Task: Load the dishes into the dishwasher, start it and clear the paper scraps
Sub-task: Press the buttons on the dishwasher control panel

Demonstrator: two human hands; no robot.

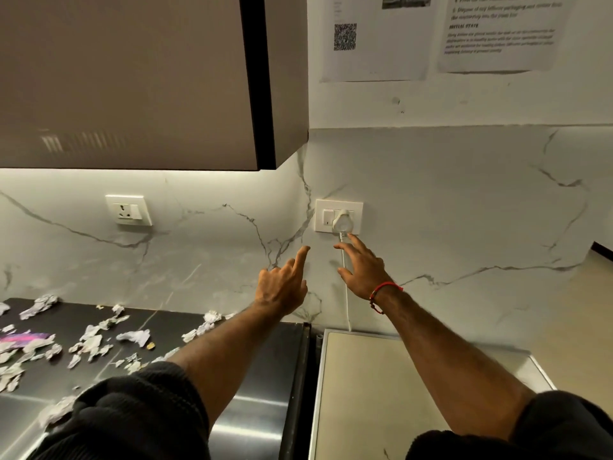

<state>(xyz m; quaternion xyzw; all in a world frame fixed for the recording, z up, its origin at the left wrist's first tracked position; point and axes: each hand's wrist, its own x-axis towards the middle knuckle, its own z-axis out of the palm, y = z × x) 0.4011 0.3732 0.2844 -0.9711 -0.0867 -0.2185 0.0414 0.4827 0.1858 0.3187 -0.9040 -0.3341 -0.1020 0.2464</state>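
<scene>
I am facing a white marble-look wall with grey veins, both my bare arms stretched out toward it. My left hand points with the index finger straight, the other fingers curled in, holding nothing. My right hand is spread with loose, released fingers, its fingertips just under a white plug seated in a wall socket plate; I cannot tell whether they touch the plug or its thin white cord, which runs down the wall behind the hand. A red thread bracelet circles my right wrist, and dark sleeves are pushed up near my elbows. Further left on the wall is a second, unused socket, lit from under a brown upper cabinet. Below left, a dark glossy countertop is littered with crumpled paper scraps. Below right lies a pale beige surface with a metal edge. Printed notices are taped high on the wall. The dishwasher and dishes are out of view.
</scene>
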